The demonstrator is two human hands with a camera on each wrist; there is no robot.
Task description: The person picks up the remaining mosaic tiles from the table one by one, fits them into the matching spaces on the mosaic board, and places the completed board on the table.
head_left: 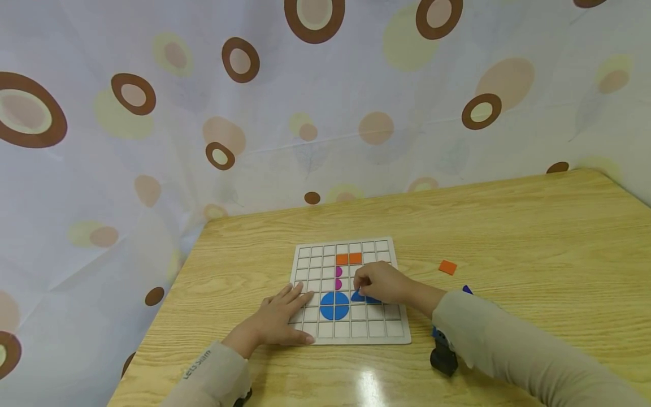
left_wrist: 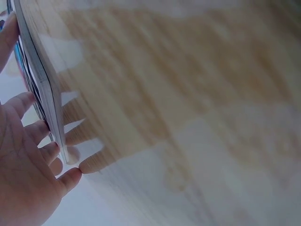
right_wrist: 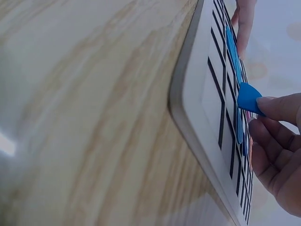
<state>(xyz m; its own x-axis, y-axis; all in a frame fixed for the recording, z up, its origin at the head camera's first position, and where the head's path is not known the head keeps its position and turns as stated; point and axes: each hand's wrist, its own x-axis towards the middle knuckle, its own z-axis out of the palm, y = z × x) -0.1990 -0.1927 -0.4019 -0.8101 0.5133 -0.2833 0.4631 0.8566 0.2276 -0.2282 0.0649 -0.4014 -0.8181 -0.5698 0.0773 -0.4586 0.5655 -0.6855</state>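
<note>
A white gridded board (head_left: 373, 329) lies on the table. My left hand (head_left: 282, 316) rests on its left edge with fingers spread. My right hand (head_left: 383, 281) pinches a blue quarter-circle tile (right_wrist: 249, 98) between thumb and finger, tilted over the grid. Under that hand, another blue tile (head_left: 373, 300) lies on the board, partly hidden. Blue quarter-circle tiles (head_left: 328, 312) form a full circle left of the right hand. Above them are two magenta half-circle tiles (head_left: 338, 284), then two orange tiles (head_left: 355, 258) side by side.
A loose orange tile (head_left: 447, 267) lies on the table right of the board. Beside the right sleeve, a dark blue piece (head_left: 467, 290) shows, partly covered. A black device (head_left: 443, 356) hangs at the right wrist. A patterned curtain (head_left: 376, 164) stands behind the table.
</note>
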